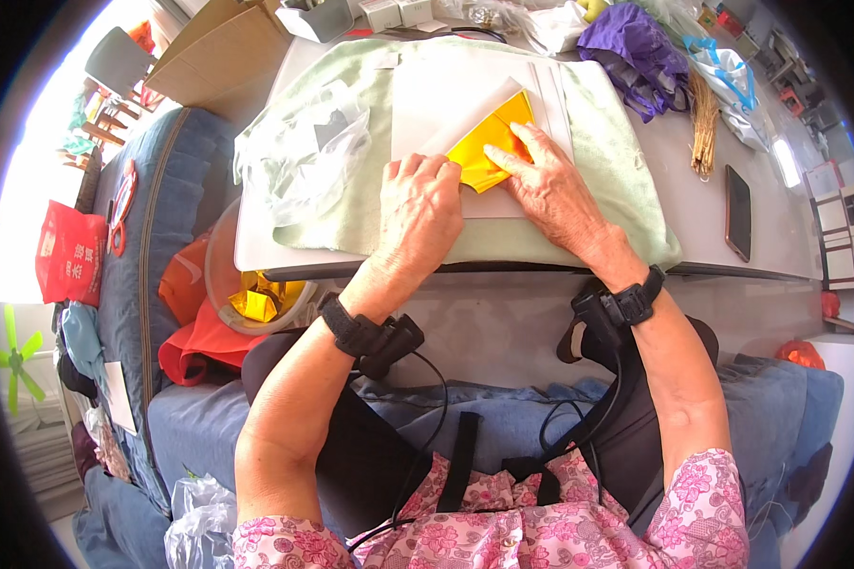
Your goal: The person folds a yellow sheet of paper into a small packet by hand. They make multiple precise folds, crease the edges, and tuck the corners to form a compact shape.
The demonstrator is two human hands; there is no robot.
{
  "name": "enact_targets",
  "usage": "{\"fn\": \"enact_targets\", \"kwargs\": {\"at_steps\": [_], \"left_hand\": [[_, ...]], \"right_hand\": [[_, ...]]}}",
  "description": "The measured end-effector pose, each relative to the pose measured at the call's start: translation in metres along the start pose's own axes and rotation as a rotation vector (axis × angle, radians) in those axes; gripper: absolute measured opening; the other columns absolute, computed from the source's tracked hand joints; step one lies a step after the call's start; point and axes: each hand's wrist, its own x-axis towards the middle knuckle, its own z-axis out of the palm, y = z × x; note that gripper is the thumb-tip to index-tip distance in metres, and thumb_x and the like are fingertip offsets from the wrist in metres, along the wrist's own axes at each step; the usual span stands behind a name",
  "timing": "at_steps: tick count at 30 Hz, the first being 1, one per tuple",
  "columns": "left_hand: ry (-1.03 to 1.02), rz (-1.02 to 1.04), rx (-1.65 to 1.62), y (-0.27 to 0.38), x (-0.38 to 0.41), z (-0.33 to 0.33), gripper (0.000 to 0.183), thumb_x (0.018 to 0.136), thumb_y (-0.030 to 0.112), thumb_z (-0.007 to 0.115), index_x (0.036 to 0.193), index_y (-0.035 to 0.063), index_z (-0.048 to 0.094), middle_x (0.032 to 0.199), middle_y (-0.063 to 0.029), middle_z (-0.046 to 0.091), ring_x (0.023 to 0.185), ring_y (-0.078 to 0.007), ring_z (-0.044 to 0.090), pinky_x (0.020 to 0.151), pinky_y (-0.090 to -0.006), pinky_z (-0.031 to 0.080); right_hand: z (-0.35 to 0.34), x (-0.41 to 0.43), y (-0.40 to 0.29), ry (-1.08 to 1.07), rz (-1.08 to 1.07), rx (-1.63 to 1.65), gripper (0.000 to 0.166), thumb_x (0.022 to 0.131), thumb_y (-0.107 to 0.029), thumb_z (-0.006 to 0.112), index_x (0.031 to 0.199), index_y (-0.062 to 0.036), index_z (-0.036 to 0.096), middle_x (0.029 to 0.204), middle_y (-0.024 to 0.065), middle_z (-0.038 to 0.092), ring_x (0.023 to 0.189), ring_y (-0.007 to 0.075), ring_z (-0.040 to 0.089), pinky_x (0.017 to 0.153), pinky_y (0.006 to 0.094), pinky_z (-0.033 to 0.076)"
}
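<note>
A sheet of shiny gold foil paper (485, 146), partly folded and creased, lies at a slant over a white sheet (427, 107) on the table. My left hand (421, 203) is closed in a loose fist, its thumb side holding the paper's lower left corner. On the right part of the same paper, my right hand (551, 188) has thumb and forefinger spread over its face; the other fingers are curled and partly hidden. Under the white sheet is a pale green cloth (612, 171). A clear plastic bag (320, 153) lies left of my left hand.
Below the table's left edge, a clear tub (220, 284) holds folded gold foil pieces (255, 306). A phone (738, 213), a straw bundle (703, 121) and a purple bag (633, 53) are to the right. A cardboard box (217, 60) stands at the back left, behind the blue sofa (164, 192).
</note>
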Motion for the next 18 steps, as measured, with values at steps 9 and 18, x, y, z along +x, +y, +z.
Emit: {"fn": "enact_targets", "kwargs": {"at_steps": [9,18], "left_hand": [[0.047,-0.101,-0.130,-0.0106,-0.0009,-0.0012,0.006,0.080,-0.001,0.069,0.086,0.0006,0.072,0.094,-0.0116,0.067,0.094,-0.0353,0.060,0.085,-0.0409,0.048],[-0.005,-0.227,-0.208,-0.0089,0.0026,-0.0028,0.008,0.079,0.001,0.073,0.087,0.0018,0.073,0.101,-0.0110,0.066,0.101,-0.0331,0.059,0.087,-0.0400,0.049]], "right_hand": [[-0.0009,-0.0006,-0.0040,0.001,0.005,0.036,0.034,0.094,-0.015,0.061,0.126,-0.0026,0.063,0.136,0.0319,0.053,0.129,0.0459,0.049,0.114,0.0476,0.038],[-0.0066,0.0038,-0.0018,0.092,-0.007,0.157,0.015,0.090,-0.005,0.064,0.100,0.0022,0.057,0.130,0.0314,0.057,0.127,0.0441,0.052,0.108,0.0472,0.044]]}}
